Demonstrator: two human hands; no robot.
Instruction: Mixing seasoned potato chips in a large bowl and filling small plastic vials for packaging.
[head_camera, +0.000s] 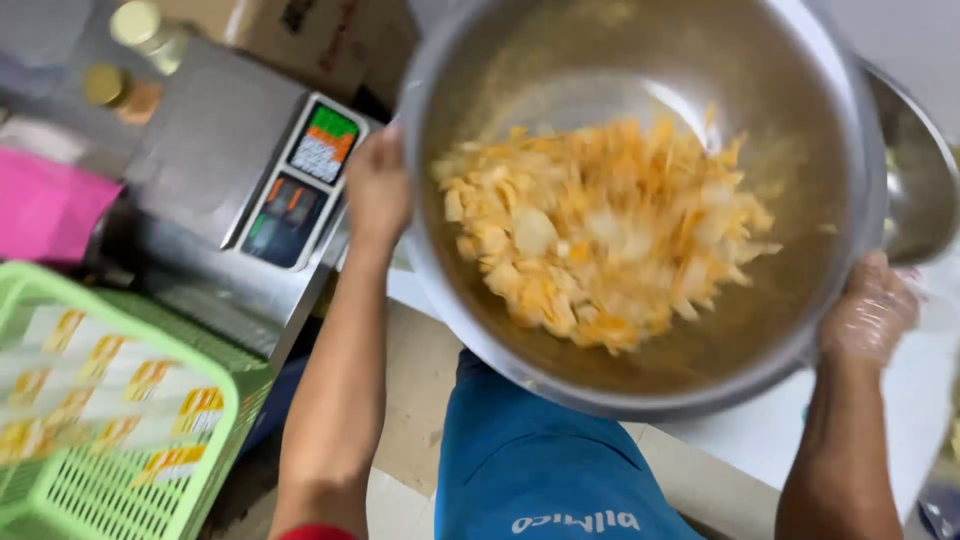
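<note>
Bowl of chips tilted and held in both your hands

Your left hand (375, 190) and gloved right hand (872, 308) each grip the steel bowl (640, 60) by its rim; between them the orange chips (600, 230) blur, and could spill if either grip slips.

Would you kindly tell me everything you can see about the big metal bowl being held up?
The bowl is large, round and looks like brushed steel, with a thin rolled rim and a dull, smeared inside. It is held in the air, tilted towards the camera. The left hand grips its rim on one side; the right hand, in a clear thin glove, grips the other. Inside lies a blurred heap of pale and orange chopped pieces. A second metal bowl shows just behind its rim.
</note>
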